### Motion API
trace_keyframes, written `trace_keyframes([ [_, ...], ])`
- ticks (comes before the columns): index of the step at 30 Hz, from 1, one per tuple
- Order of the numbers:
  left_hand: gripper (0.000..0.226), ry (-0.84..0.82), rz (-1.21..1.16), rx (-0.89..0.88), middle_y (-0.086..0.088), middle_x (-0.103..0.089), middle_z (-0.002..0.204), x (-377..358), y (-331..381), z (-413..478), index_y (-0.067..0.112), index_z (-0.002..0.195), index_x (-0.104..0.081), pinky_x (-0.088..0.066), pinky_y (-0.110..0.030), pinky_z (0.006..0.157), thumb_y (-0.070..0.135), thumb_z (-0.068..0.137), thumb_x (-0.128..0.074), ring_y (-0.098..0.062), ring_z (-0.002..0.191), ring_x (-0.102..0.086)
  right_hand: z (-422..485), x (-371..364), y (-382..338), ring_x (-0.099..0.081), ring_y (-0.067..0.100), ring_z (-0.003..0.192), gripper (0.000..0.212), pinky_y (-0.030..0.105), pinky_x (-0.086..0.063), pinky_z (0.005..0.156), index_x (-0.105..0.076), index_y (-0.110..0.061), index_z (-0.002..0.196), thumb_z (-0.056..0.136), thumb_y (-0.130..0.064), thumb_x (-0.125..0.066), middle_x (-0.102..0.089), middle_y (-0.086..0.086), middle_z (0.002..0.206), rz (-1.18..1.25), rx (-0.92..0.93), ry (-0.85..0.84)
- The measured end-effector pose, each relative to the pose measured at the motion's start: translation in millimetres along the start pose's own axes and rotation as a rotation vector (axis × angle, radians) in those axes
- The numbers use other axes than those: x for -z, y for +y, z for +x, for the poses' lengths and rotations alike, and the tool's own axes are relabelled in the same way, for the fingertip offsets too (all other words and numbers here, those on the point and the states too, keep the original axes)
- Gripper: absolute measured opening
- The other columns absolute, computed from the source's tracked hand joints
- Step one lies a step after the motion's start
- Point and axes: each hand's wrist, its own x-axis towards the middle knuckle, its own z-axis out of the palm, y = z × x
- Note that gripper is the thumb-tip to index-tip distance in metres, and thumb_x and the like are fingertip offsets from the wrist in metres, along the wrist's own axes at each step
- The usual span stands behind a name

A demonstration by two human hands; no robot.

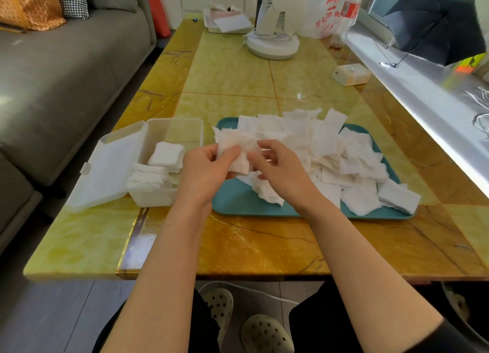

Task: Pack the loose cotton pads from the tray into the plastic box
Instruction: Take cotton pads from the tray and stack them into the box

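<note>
Fingers (229,153) of the left hand (205,169) and right hand (279,167) pinch a bunch of cotton pads (238,145) over the left end of the teal tray (232,203). The tray lies lengthwise left to right; the plastic box (176,126) beside it runs front to back, lid (105,173) open leftward.

Bare forearms (164,260), black trousers (317,326), beige perforated clogs (264,334).

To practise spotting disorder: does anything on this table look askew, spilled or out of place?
Yes. The cotton pads lie in a jumbled heap on the teal tray, several overhanging its far rim and near right corner. In the plastic box, the top stack sits tilted on the others. Nothing looks damaged.
</note>
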Motion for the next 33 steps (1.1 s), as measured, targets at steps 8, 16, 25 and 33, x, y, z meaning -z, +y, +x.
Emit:
trace_keyframes([
  [8, 0.021, 0.065, -0.082, 0.032, 0.015, -0.067, 0.066, 1.4, -0.6, 2.7, 0.024, 0.073, -0.065, -0.049, -0.012, 0.054, 0.016, 0.091, -0.061, 0.005, 0.059, -0.063, 1.0, 7.5, 5.1, -0.056, 0.006, 0.072, 0.004, 0.016, -0.045, 0.068, -0.067, -0.017, 0.088, 0.086, -0.020, -0.068, -0.064, -0.005, 0.078, -0.032, 0.004, -0.041],
  [16, 0.019, 0.148, -0.070, 0.045, 0.006, -0.065, 0.079, 5.9, -3.1, 4.7, 0.023, 0.073, -0.062, -0.050, -0.022, 0.066, 0.018, 0.092, -0.061, -0.007, 0.071, -0.058, 5.1, 18.2, 10.5, -0.047, 0.001, 0.068, 0.006, 0.002, -0.036, 0.058, -0.056, -0.016, 0.093, 0.096, -0.017, -0.052, -0.052, -0.013, 0.076, -0.168, 0.065, 0.304],
  [25, 0.016, 0.132, -0.103, 0.075, 0.007, -0.068, 0.084, 4.7, -1.6, 3.6, 0.024, 0.077, -0.064, -0.052, -0.026, 0.072, 0.019, 0.092, -0.061, -0.010, 0.081, -0.061, 3.8, 21.1, 19.8, -0.051, 0.026, 0.108, 0.028, 0.026, -0.036, 0.081, -0.047, -0.005, 0.125, 0.101, -0.015, -0.037, -0.054, 0.009, 0.118, -0.487, -0.138, 0.132],
  [33, 0.021, 0.099, -0.060, 0.064, 0.009, -0.066, 0.074, 2.0, -1.9, 0.5, 0.022, 0.071, -0.063, -0.049, -0.014, 0.057, 0.018, 0.092, -0.061, -0.003, 0.068, -0.058, 10.5, 22.9, 22.9, -0.053, 0.019, 0.099, 0.032, 0.021, -0.034, 0.077, -0.056, -0.010, 0.116, 0.094, -0.033, -0.054, -0.060, 0.004, 0.108, -0.457, -0.083, 0.206],
])
